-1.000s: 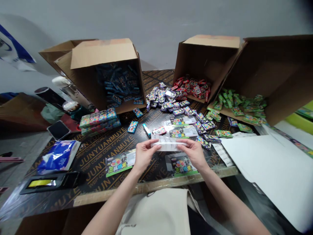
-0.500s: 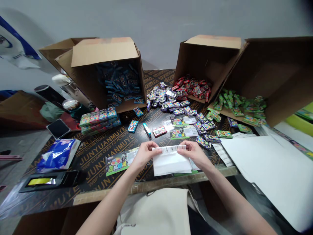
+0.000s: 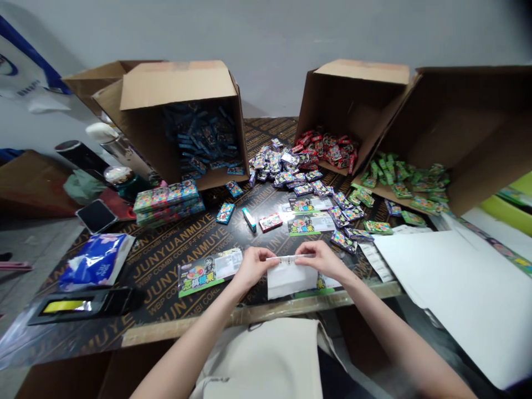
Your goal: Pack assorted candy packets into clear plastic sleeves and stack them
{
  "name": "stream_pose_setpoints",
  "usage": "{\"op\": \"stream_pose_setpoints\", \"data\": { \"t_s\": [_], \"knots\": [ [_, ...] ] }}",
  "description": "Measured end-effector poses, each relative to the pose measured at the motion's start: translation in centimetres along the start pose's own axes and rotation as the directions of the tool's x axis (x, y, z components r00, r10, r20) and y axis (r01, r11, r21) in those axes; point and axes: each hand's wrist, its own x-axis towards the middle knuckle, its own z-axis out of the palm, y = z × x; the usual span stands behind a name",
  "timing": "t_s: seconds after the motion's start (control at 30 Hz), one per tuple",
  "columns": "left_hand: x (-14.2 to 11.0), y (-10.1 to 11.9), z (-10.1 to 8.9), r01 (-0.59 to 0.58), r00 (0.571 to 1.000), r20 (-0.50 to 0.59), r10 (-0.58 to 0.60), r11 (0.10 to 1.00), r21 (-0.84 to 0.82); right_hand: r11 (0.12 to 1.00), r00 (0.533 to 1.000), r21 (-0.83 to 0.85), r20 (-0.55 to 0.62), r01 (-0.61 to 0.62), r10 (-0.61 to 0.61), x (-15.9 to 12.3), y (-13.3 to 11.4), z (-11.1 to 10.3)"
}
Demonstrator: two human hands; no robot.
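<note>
My left hand [image 3: 252,265] and my right hand [image 3: 320,257] each pinch an upper corner of a white flat bag [image 3: 290,275], holding it upright near the table's front edge. The fingers of both hands are closed on its top strip. A printed green card [image 3: 209,271] lies flat just left of my left hand. Another green card [image 3: 326,285] peeks out from behind the bag. More cards [image 3: 311,224] lie a little farther back.
Three tipped cardboard boxes stand at the back: one with blue packs [image 3: 199,145], one with red packs [image 3: 332,148], one with green packs [image 3: 405,177]. Loose small packs [image 3: 286,172] litter the middle. White sheets [image 3: 449,282] lie right; a tissue pack [image 3: 97,259] and stacked boxes [image 3: 166,203] lie left.
The white bag, first held as a flat strip edge-on, has swung down to hang upright, and both hands have drawn it slightly toward me.
</note>
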Motion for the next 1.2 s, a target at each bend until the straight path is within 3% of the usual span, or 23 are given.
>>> {"op": "stream_pose_setpoints", "data": {
  "t_s": [0.23,0.4,0.47,0.6,0.73,0.8,0.87,0.93,1.0,1.1,1.2],
  "knots": [
    [0.1,-0.6,0.1,0.004,1.000,-0.027,-0.003,0.999,0.042,0.975,0.996,-0.205,0.042,0.088,-0.081,0.5,-0.6,0.2],
    [0.2,-1.2,0.7,-0.019,0.999,-0.036,0.022,0.996,0.086,0.887,0.979,-0.414,0.116,0.203,-0.170,1.2,-1.6,0.8],
    [0.4,-1.5,0.7,-0.024,0.998,-0.048,0.028,0.996,0.083,0.860,0.974,-0.457,0.092,0.228,-0.209,1.3,-1.4,0.2],
    [1.2,-2.0,-0.9,-0.016,0.990,-0.139,0.026,0.997,0.070,0.804,0.987,-0.589,-0.064,0.079,-0.144,0.7,1.6,-2.3],
    [2.9,-2.3,-3.9,-0.006,0.963,-0.269,0.027,0.997,0.078,0.689,0.997,-0.721,-0.076,-0.076,0.030,-1.0,5.2,-3.6],
    [3.8,-2.6,-4.9,0.002,0.951,-0.309,0.025,0.996,0.088,0.778,0.997,-0.624,-0.036,-0.070,0.061,-1.9,5.5,-4.1],
    [4.6,-2.9,-5.0,0.019,0.943,-0.333,0.016,0.995,0.101,0.926,0.998,-0.373,0.021,-0.054,0.067,-2.6,4.9,-5.0],
    [5.1,-3.3,-3.7,0.046,0.943,-0.334,-0.006,0.993,0.113,0.992,0.998,-0.116,0.028,-0.048,0.051,-3.1,3.9,-6.4],
    [5.5,-3.8,-1.4,0.075,0.955,-0.296,-0.034,0.989,0.126,0.999,0.999,-0.014,-0.013,-0.039,0.039,-3.1,3.2,-7.6],
    [6.1,-4.4,2.6,0.102,0.976,-0.207,-0.065,0.980,0.173,0.993,0.999,-0.108,-0.019,-0.049,0.047,-2.5,3.8,-7.8],
    [6.7,-4.3,4.8,0.093,0.985,-0.167,-0.049,0.958,0.272,0.960,0.998,-0.272,-0.036,-0.068,0.061,-1.9,6.2,-6.2]
  ]
}}
